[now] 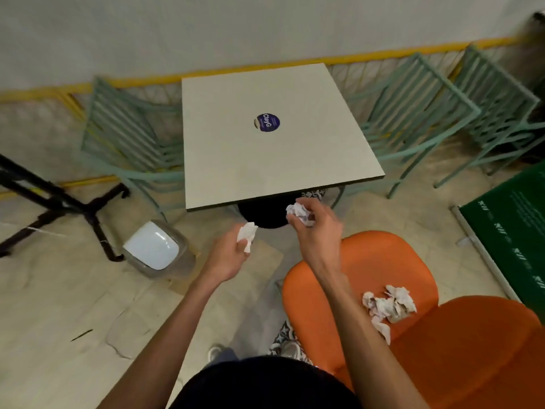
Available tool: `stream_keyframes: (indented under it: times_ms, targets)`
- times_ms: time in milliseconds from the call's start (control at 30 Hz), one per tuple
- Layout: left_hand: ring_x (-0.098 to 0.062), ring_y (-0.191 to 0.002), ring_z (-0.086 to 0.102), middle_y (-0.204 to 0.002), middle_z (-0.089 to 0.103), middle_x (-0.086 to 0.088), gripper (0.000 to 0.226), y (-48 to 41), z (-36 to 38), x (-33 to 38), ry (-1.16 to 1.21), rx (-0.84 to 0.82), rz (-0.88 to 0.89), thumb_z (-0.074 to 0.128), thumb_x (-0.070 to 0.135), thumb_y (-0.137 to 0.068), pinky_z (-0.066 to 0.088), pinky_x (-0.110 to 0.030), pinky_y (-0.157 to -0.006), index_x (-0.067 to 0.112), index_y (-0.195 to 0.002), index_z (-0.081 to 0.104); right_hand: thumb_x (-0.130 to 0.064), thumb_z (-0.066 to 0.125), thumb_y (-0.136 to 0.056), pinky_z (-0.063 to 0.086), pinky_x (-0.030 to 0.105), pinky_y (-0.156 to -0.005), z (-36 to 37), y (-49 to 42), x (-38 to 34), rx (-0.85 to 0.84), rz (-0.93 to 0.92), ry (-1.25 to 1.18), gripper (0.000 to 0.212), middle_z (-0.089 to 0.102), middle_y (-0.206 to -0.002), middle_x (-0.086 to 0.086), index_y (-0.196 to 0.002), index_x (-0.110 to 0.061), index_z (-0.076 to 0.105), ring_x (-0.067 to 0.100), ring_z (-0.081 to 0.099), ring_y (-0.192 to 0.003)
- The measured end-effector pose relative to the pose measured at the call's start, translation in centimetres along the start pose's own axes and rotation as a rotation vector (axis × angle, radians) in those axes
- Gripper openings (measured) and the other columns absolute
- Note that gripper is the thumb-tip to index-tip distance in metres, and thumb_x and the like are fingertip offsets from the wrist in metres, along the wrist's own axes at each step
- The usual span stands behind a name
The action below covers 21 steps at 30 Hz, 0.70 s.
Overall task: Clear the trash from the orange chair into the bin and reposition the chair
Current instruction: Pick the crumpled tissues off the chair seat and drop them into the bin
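Now left hand [228, 256] fingers [234, 246] pinch a paper wad [247, 231], right hand [315, 231] grips another, both probably light and crushable; remaining wads [389, 305] lie on orange chair [368, 261] behind right fingers, bin [153, 246] left of them.

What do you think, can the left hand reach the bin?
Probably yes: the left hand, holding a paper wad, has only bare floor between it and the bin, though the swing lid looks shut.

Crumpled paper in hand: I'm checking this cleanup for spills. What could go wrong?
Left hand and right hand each grip a white paper wad, leaving none free for the grey bin with white lid; wads may bounce off. Crumpled scraps on the orange padded chair could fall when it's moved.
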<state>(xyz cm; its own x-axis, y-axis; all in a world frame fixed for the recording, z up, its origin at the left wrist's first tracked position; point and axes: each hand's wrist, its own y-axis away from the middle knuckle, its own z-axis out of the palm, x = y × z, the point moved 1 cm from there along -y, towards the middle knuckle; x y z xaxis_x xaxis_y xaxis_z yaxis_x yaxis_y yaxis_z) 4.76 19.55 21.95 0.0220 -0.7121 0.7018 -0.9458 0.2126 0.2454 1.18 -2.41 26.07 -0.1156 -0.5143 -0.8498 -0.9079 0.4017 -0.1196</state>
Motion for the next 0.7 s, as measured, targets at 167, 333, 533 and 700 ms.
stream_keyframes:
  times_ms: [167, 333, 533, 700]
  targets:
    - [-0.005, -0.08, 0.069, -0.111, 0.07, 0.0, 0.032, 3.6, -5.3, -5.8, 0.137, 0.147, -0.142, 0.059, 0.018, -0.104, 0.051, -0.025, -0.067, 0.017, -0.135, 0.051, -0.03, 0.082, -0.088, 0.057, 0.034, -0.08, 7.9, 2.6, -4.9, -0.139, -0.057, -0.059, 0.026, 0.07, -0.101, -0.011, -0.11, -0.033, 0.069, 0.005, 0.065, -0.093]
    - [-0.01, -0.074, 0.075, -0.102, 0.076, -0.003, 0.023, 7.2, -10.2, -12.7, 0.244, 0.255, -0.225, 0.066, 0.023, -0.101, 0.063, -0.04, -0.071, 0.02, -0.121, 0.057, -0.03, 0.084, -0.088, 0.06, 0.036, -0.08, 15.4, 6.4, -8.8, -0.28, -0.053, -0.129, 0.022, 0.074, -0.1, -0.016, -0.105, -0.033, 0.07, 0.004, 0.07, -0.091]
    - [-0.006, -0.07, 0.074, -0.091, 0.077, 0.006, 0.027, 10.6, -15.1, -20.2, 0.304, 0.381, -0.293, 0.073, 0.024, -0.097, 0.063, -0.039, -0.074, 0.019, -0.121, 0.062, -0.036, 0.083, -0.088, 0.055, 0.026, -0.073, 22.6, 10.2, -11.7, -0.383, -0.055, -0.094, 0.019, 0.073, -0.09, -0.016, -0.096, -0.034, 0.066, 0.003, 0.068, -0.084]
    - [-0.006, -0.07, 0.074, -0.093, 0.078, 0.001, 0.025, 11.6, -16.8, -24.2, 0.327, 0.446, -0.371, 0.073, 0.026, -0.097, 0.064, -0.037, -0.073, 0.018, -0.119, 0.063, -0.036, 0.082, -0.093, 0.048, 0.017, -0.062, 26.8, 10.3, -12.3, -0.476, -0.041, -0.048, 0.019, 0.069, -0.083, -0.014, -0.098, -0.029, 0.064, 0.004, 0.064, -0.076]
